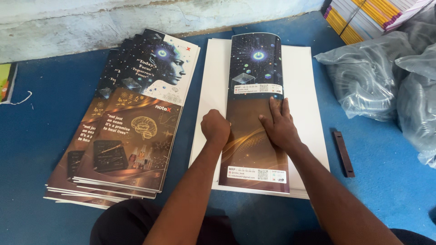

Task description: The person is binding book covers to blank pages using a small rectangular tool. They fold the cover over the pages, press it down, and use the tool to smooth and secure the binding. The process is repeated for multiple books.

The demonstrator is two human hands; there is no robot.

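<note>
Left hand (pixel 215 128) fisted, right hand (pixel 278 125) fingers flat together, both pressing folded cover (pixel 255 113).

Soft even daylight, sharp focus

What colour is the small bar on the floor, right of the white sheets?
Dark brown bar, head view.

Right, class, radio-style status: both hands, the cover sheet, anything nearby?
Left hand fisted on folded cover sheet. Right hand flat on it. Sheet atop white paper stack. Brown bar lies clear, right.
</note>
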